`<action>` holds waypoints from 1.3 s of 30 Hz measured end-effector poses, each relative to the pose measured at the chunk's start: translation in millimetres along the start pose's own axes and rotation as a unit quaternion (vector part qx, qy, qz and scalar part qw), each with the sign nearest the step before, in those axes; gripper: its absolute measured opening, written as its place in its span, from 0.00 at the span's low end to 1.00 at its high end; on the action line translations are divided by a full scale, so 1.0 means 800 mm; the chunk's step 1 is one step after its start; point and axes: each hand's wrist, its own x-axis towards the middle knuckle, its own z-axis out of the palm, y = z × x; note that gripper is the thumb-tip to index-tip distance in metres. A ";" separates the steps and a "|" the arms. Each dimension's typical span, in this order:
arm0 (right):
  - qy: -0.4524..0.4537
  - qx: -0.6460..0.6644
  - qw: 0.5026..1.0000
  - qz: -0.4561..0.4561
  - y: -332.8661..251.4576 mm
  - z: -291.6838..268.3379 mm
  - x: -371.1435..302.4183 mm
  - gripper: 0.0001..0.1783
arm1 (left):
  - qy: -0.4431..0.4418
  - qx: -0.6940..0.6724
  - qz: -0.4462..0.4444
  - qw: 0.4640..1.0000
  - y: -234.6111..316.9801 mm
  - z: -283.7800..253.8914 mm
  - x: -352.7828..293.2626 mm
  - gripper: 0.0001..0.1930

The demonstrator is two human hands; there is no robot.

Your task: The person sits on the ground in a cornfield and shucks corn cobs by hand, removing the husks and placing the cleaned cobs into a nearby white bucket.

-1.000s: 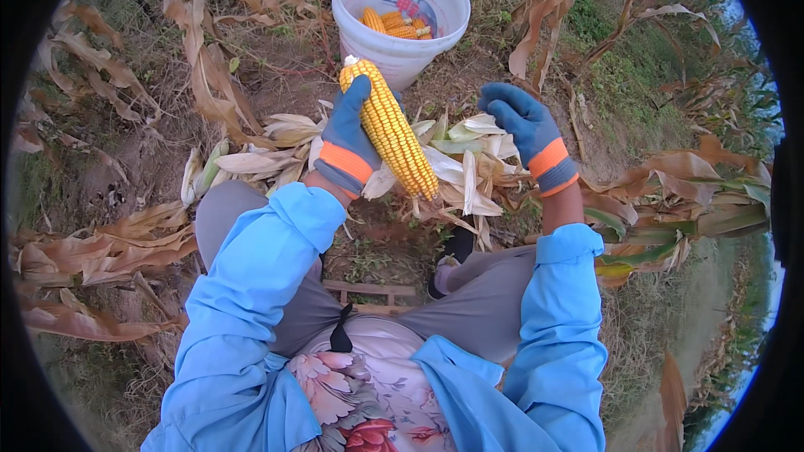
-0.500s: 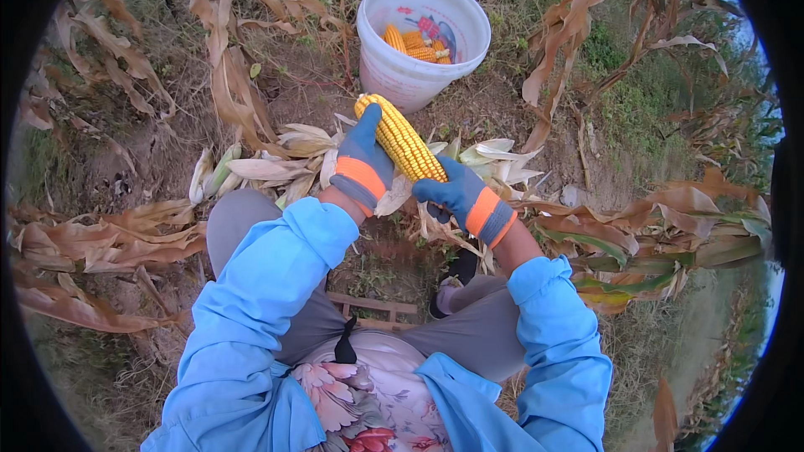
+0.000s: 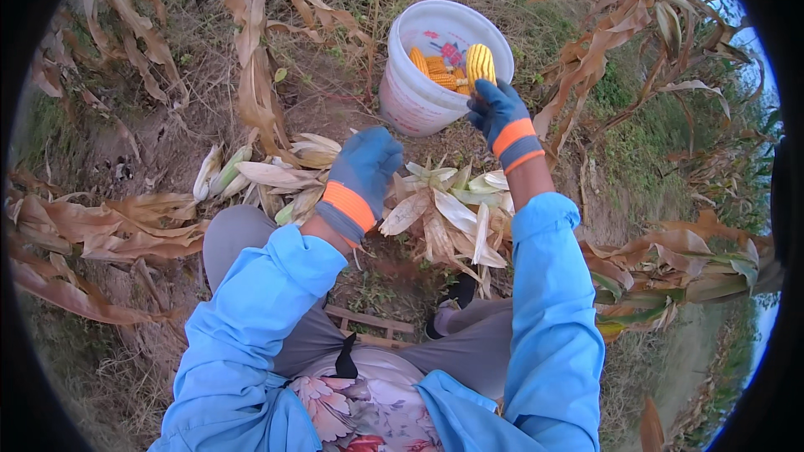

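Observation:
My right hand (image 3: 501,113), in a blue-grey glove with an orange cuff, grips the lower end of a bare yellow corn cob (image 3: 480,65). The cob stands nearly upright at the right side of the white bucket's (image 3: 419,109) mouth, overlapping the rim. Several shelled-of-husk orange-yellow cobs (image 3: 440,74) lie inside that bucket. Lower and to the left, my left hand (image 3: 366,166), gloved alike, has its fingers curled in, and I see nothing in them. It hovers over the pale corn husks (image 3: 435,209) on the ground before me.
Dry corn stalks and leaves (image 3: 260,75) rise left of the bucket, with more dry leaves (image 3: 599,42) to its right. Brown leaves (image 3: 100,234) reach in at the left, and others (image 3: 687,259) at the right. A slatted wooden piece (image 3: 368,326) shows between my legs.
My left hand has let go of the cob and curled its fingers. My right hand has carried the cob forward and right to the bucket's mouth. The view has shifted slightly.

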 end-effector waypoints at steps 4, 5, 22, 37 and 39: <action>0.028 -0.005 0.999 0.032 0.023 0.006 0.027 0.22 | -0.004 -0.047 0.036 0.998 0.040 -0.016 0.003 0.10; 0.011 -0.003 0.999 0.048 0.040 0.011 0.023 0.20 | -0.008 -0.062 0.051 0.997 0.052 -0.024 0.002 0.10; -0.017 -0.114 0.927 0.358 0.351 -0.003 -0.088 0.12 | -0.078 -0.071 0.121 0.987 0.171 -0.052 -0.043 0.15; -0.270 -0.623 0.728 0.102 0.452 0.065 -0.099 0.22 | -0.222 0.053 0.058 0.972 0.216 -0.069 -0.041 0.23; -0.271 -0.651 0.703 0.090 0.454 0.069 -0.095 0.25 | -0.229 0.065 0.037 0.970 0.210 -0.067 -0.039 0.24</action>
